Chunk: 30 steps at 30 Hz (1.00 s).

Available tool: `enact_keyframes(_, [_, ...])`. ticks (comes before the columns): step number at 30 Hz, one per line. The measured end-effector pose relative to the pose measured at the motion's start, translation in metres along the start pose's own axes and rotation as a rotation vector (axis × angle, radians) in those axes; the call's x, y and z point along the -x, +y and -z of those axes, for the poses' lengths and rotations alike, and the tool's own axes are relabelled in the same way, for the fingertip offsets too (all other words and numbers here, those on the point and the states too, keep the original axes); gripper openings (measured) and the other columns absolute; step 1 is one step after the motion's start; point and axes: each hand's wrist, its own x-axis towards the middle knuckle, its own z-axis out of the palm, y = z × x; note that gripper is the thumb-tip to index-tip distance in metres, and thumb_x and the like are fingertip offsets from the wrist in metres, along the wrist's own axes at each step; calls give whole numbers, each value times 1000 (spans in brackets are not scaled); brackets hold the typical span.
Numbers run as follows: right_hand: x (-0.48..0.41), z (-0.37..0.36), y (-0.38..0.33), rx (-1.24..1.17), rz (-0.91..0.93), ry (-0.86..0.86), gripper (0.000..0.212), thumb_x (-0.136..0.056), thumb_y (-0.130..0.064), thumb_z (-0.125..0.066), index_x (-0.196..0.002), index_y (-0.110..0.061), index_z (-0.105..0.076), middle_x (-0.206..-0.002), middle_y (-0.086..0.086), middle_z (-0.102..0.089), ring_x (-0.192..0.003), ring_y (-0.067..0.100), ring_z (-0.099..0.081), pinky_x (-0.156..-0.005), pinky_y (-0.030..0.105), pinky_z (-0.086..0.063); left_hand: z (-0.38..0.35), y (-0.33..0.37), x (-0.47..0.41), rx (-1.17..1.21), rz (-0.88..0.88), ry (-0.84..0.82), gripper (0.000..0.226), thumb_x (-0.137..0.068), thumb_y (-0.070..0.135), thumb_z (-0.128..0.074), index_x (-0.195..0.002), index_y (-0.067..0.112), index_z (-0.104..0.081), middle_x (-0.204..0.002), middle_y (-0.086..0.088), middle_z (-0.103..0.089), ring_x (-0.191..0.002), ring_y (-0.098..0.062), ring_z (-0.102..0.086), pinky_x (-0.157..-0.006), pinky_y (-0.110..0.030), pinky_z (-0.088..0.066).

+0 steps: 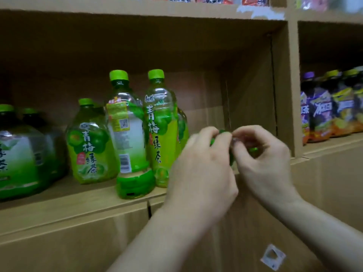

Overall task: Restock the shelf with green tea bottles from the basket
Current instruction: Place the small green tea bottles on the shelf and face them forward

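On the cardboard shelf (78, 195) stand several green tea bottles with green caps. The nearest one (128, 138) shows its back label, and another (162, 124) stands right of it. A shorter, wider green tea bottle (89, 144) sits to their left. Both hands hold a green bottle (224, 134) at the shelf's right part; it is mostly hidden behind the fingers. My left hand (202, 167) wraps its near side. My right hand (263, 154) pinches its top from the right.
More green bottles (17, 150) fill the shelf's left end. Purple and yellow drink bottles (332, 108) stand in the compartment to the right, past a cardboard divider (292, 91). Snack packets line the shelf above. The basket is out of view.
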Motion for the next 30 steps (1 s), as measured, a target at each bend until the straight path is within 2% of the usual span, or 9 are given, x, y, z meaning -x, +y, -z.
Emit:
enact_keyframes(2, [-20, 15, 19, 236, -105, -10, 26, -81, -4, -60, -104, -17, -64, -100, 5, -64, -93, 18, -61, -86, 32, -50, -29, 2, -6, -71, 38, -204, 56, -87, 22, -47, -142, 15, -34, -148, -8, -34, -135, -28, -31, -107, -40, -36])
enact_keyframes(4, [-39, 21, 36, 464, -287, -183, 48, -82, -16, -63, -129, -22, -53, -124, 11, -58, -115, 26, -54, -98, 33, -42, -47, 7, -17, -121, 53, -357, 63, -94, 26, -43, -149, 11, -16, -158, -13, -13, -145, -33, -10, -117, -45, -20])
enact_keyframes(6, [-49, 20, 42, 525, -427, -397, 63, -85, -27, -64, -142, -26, -39, -138, 9, -53, -126, 27, -49, -101, 32, -38, -54, 13, -26, -67, 104, -419, 63, -96, 29, -39, -150, 13, -11, -160, -11, -4, -146, -35, -1, -115, -55, -21])
enact_keyframes(8, [-52, 20, 47, 574, -435, -496, 63, -85, -30, -66, -142, -25, -41, -139, 5, -55, -126, 24, -50, -101, 31, -38, -61, 17, -28, -9, 132, -438, 62, -97, 30, -40, -150, 13, -12, -160, -10, -3, -146, -34, 3, -109, -58, -30])
enact_keyframes(14, [-51, 34, 48, 646, -330, -228, 42, -84, -32, -69, -123, -19, -63, -120, 5, -67, -115, 24, -59, -100, 37, -46, -63, 8, -20, -23, 135, -394, 51, -97, 31, -39, -143, 12, -29, -157, -7, -6, -145, -31, 4, -103, -50, -40])
enact_keyframes(20, [-115, 52, 12, 483, -23, 34, 28, -88, -37, -62, -109, -18, -65, -102, 2, -66, -97, 19, -62, -85, 45, -54, -62, 11, -19, 37, 116, -367, 64, -94, 34, -41, -148, 19, -11, -157, -2, -6, -146, -26, 7, -109, -53, -32])
enact_keyframes(23, [-138, 36, 14, 400, 8, 36, 32, -89, -37, -61, -113, -17, -64, -101, -2, -64, -96, 14, -62, -85, 40, -55, -64, 14, -23, 58, 134, -348, 65, -86, 39, -37, -146, 23, -21, -154, 2, -22, -147, -23, -6, -111, -58, -25])
enact_keyframes(26, [-152, 17, 25, 240, -77, 22, 34, -89, -35, -63, -119, -18, -62, -97, -10, -62, -97, 9, -62, -85, 32, -55, -60, 9, -30, 72, 145, -235, 62, -74, 39, -47, -133, 20, -49, -134, 0, -54, -130, -25, -46, -104, -61, -33])
enact_keyframes(30, [-169, -4, 39, -171, -335, -162, 37, -94, -24, -57, -129, -14, -55, -112, 6, -68, -103, 15, -66, -90, 34, -55, -58, -6, -59, 142, 160, -83, 54, -75, 34, -49, -125, 14, -53, -121, -1, -60, -112, -22, -57, -98, -40, -45])
